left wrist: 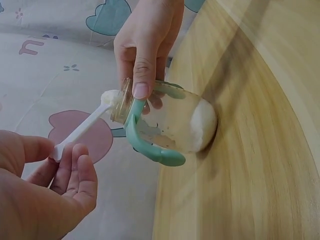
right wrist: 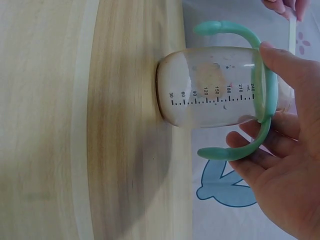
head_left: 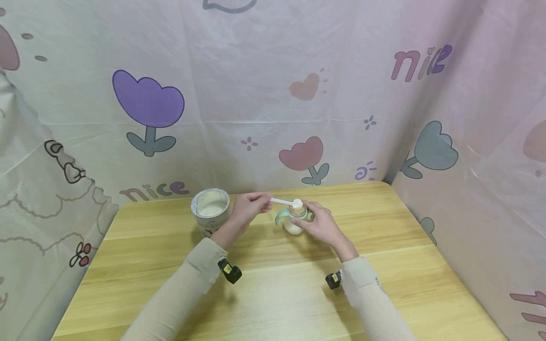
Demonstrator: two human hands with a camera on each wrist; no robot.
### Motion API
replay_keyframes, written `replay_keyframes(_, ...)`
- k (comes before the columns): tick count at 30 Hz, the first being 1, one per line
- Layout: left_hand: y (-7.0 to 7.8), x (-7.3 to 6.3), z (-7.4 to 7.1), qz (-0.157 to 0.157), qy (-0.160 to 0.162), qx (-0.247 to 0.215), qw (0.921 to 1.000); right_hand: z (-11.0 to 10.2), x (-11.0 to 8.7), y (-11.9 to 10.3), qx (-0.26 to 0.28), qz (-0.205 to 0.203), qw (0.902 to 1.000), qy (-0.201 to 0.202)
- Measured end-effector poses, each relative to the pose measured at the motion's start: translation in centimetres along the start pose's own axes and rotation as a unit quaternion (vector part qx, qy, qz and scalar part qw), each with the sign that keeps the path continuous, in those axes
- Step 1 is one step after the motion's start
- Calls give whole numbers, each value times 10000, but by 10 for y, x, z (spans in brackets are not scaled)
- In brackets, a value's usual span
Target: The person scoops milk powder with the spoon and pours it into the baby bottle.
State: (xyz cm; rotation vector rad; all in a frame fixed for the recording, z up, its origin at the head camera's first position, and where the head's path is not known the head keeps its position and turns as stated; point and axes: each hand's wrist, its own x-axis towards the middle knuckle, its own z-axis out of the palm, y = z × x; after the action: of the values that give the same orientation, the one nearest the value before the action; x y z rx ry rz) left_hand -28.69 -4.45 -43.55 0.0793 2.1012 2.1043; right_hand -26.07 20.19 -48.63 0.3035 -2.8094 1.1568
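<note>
Sleeves nearest, our left fingers are pinching the scoop, right fingers gripping the five-o'clock feeding bottle steady against spills.

Place looks like home-like corner; exact kind cannot tell. Printed cloth hangs at twelve o'clock, also three and nine; purple flower at ten, word "nice" at two. Plain wooden table at six. Powder tub at eight, baby bottle near six: household feeding items.

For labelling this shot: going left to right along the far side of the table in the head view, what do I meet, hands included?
Open tub, left hand, green-handled bottle, right hand.
</note>
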Motion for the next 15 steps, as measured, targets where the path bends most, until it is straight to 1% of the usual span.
replay_keyframes(6,-1,-2,1,122,-15,177,9998,0,0,1,-44,3,10000,33)
replay_keyframes(15,-4,-4,-1,139,-71,279,9995,1,0,2,-12,16,10000,6)
